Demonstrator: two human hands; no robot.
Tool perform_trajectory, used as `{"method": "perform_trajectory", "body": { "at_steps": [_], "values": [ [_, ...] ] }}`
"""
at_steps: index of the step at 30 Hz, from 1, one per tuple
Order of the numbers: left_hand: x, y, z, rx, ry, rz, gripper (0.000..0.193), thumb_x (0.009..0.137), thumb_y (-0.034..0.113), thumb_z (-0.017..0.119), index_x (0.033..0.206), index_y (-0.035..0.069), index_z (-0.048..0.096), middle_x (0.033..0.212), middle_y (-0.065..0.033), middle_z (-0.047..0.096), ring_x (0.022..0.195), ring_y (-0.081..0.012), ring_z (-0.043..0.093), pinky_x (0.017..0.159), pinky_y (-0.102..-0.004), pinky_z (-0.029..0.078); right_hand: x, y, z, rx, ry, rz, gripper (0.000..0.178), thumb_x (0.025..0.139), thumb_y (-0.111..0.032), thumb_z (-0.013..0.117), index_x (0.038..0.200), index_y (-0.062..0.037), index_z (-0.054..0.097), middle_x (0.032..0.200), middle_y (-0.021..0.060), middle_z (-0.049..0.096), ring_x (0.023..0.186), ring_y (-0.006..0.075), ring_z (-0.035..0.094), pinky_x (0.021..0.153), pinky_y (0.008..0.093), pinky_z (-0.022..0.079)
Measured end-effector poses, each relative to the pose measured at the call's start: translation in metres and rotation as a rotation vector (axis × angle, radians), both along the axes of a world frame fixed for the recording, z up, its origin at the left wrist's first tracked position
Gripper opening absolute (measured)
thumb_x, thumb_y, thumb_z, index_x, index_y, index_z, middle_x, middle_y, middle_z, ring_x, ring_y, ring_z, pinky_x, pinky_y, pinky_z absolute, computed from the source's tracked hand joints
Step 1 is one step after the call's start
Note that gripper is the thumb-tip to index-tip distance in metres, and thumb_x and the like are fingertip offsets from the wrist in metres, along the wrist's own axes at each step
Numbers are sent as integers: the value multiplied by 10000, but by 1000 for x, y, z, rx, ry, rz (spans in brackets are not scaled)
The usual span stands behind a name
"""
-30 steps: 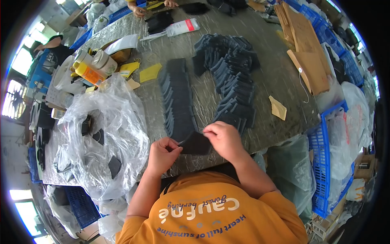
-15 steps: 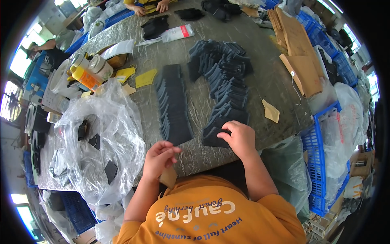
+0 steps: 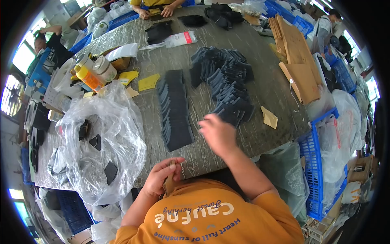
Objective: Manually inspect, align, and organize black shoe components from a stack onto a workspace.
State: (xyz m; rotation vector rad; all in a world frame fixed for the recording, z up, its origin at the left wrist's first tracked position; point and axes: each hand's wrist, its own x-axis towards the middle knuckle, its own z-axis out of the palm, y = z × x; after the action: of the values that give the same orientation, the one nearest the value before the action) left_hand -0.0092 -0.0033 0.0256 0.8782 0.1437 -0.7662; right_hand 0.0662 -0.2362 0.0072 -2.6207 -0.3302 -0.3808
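My left hand (image 3: pixel 164 175) is closed near the front table edge, with a small tan card-like piece (image 3: pixel 169 186) between its fingers, partly hidden. Over the near end of the right-hand row of overlapping dark fabric pieces (image 3: pixel 229 91) is my right hand (image 3: pixel 219 136), its fingers smeared by motion. Whether it holds anything cannot be made out, and it covers part of the table there. A second, straighter row of dark fabric pieces (image 3: pixel 175 110) lies to the left, fanned toward me.
A clear plastic bag (image 3: pixel 122 142) with dark pieces covers the table's left. Bottles and jars (image 3: pixel 87 77), yellow pieces (image 3: pixel 149 82) and folded brown paper (image 3: pixel 298 61) lie around. A blue crate (image 3: pixel 315 175) stands at right. Across the table a co-worker's hands (image 3: pixel 156 13) handle something.
My right hand has left its pinch at the right row's near end and shifted left. Dark pieces there no longer reach as near. My left hand has closed more around the tan piece.
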Motion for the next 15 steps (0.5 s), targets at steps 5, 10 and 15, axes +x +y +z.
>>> {"method": "perform_trajectory", "body": {
  "at_steps": [5, 10, 15],
  "values": [
    [11, -4, 2, 339, -417, 33, 411, 934, 172, 477, 1264, -69, 438, 833, -40, 512, 706, -107, 485, 658, -237, 414, -7, 49, -29, -200, 238, 250, 485, 819, -291, 625, 1265, -150, 497, 1405, 103, 389, 741, 256, 660, 634, 376, 523],
    [11, 6, -10, 908, -952, 51, 493, 922, 237, 514, 1302, -55, 401, 924, -126, 524, 784, -221, 535, 704, -307, 448, -48, 56, -18, -1, 292, 289, 363, 818, -225, 630, 1159, -112, 575, 1314, 109, 469, 758, 271, 654, 656, 376, 524],
    [10, -6, -14, 1139, -1292, -42, 686, 859, 331, 585, 1361, -49, 311, 913, -179, 484, 796, -345, 517, 685, -408, 459, -56, 55, -5, 764, 503, 387, 149, 784, -108, 649, 895, -7, 653, 886, 149, 643, 750, 275, 639, 665, 356, 493]
  ]
}}
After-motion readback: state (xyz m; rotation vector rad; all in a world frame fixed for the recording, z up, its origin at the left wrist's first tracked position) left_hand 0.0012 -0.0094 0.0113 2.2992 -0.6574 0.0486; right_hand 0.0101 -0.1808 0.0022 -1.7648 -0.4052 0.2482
